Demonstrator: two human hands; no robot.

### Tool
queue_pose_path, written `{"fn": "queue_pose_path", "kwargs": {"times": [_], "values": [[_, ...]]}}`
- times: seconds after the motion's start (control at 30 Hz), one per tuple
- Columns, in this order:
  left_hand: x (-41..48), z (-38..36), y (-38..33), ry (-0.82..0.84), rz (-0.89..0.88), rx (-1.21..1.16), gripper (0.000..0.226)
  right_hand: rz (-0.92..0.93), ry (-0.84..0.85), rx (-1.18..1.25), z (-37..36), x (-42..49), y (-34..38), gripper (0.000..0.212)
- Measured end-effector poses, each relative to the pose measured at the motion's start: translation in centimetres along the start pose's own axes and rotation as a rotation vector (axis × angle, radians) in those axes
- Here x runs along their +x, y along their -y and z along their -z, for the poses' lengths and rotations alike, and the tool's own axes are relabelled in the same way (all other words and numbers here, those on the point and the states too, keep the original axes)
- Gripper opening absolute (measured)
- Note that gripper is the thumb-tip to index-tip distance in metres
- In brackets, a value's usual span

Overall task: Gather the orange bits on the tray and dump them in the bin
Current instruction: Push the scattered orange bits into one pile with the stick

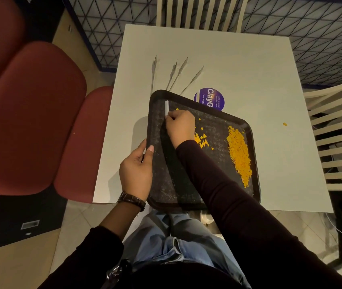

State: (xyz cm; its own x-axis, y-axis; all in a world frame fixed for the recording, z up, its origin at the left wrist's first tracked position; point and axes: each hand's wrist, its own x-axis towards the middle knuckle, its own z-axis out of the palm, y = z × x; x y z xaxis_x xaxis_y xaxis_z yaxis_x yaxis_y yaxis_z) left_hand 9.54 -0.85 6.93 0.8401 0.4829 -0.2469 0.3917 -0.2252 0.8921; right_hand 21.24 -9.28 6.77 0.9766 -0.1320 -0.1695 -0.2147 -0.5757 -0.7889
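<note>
We saw a black tray [165, 184] with a fine pebbled pattern, smeared with pale grey dust. The orange bits [240, 155] on it were bright yellow-orange, and so was one orange crumb [284, 124] on the white table [249, 69]. A round purple sticker [210, 100] bore white lettering. The thin stick [167, 107] was white, the slim pointed tools [178, 71] silvery grey. We noted dark red seats [30, 117], cream slatted chairs [337, 142], and grey flooring [322, 28] crossed by a black triangle grid with a blue edge. The sleeves [218, 184] were dark maroon, the jeans [178, 247] faded blue, the watch strap [132, 200] brown.
</note>
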Motion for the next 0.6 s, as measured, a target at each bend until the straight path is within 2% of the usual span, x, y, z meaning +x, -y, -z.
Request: {"fn": "queue_pose_path", "kwargs": {"times": [0.2, 0.3, 0.4, 0.5, 0.6], "values": [[0.3, 0.1, 0.2, -0.001, -0.015, 0.021, 0.035, -0.083, -0.043, -0.045, 1.6, 0.9, -3.5, 0.02], [0.4, 0.1, 0.1, 0.0, -0.017, 0.022, 0.035, -0.037, -0.045, 0.0, 1.7, -0.1, -3.4, 0.019], [0.5, 0.1, 0.0, 0.003, -0.009, 0.016, 0.035, 0.021, 0.025, 0.041, 1.4, -2.5, -2.1, 0.021], [0.6, 0.1, -0.2, -0.003, -0.016, 0.031, 0.034, 0.092, 0.085, 0.022, 0.7, -5.2, -2.1, 0.022], [0.4, 0.2, -0.3, 0.004, -0.024, 0.039, 0.034, 0.106, 0.076, -0.007, 0.4, -6.1, -3.3, 0.022]]}}
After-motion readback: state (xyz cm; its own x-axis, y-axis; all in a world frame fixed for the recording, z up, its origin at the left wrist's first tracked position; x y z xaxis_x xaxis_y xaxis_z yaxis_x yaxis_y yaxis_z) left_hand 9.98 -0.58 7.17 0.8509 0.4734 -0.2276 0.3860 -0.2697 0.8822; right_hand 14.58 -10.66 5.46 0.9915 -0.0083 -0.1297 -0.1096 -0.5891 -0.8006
